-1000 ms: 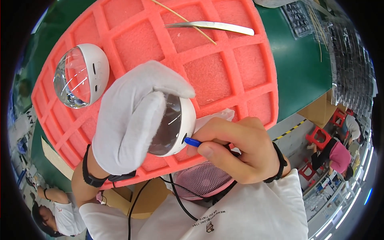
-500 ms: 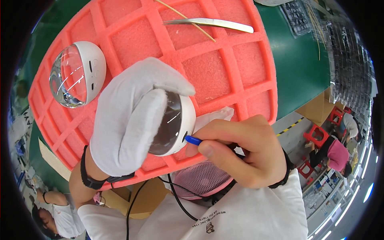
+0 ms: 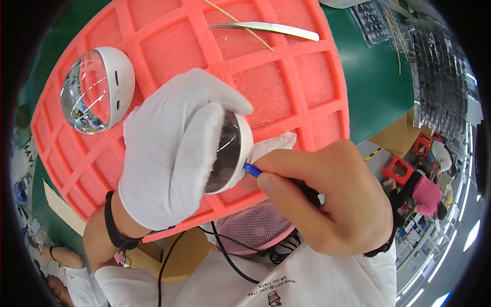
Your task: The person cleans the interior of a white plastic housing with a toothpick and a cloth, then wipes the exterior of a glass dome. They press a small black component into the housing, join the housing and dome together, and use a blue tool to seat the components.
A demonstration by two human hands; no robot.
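My left hand (image 3: 174, 148), in a white glove, is closed around a rounded white device with a dark, glossy dome (image 3: 226, 156). Its white rim faces right, toward my bare right hand (image 3: 327, 197). Thumb and forefinger of that hand pinch a small blue plug-like piece (image 3: 252, 170), whose tip meets a slot in the rim. How far the tip reaches in, I cannot tell. A similar white device with a clear dome (image 3: 97, 90) rests at the left on the pink foam tray (image 3: 302, 107). A crumpled white cloth or tissue (image 3: 276, 145) lies beyond my right fingers.
Metal tweezers (image 3: 281, 29) lie across a thin wooden stick (image 3: 261, 42) on the tray's far part. On the green table (image 3: 368, 97) stand a tray of small dark parts (image 3: 369, 23) and stacked clear trays (image 3: 442, 77). Black cables (image 3: 225, 256) hang near my lap.
My right hand has shifted slightly right and tilted the blue piece more steeply against the rim. The held device has moved a little right and up.
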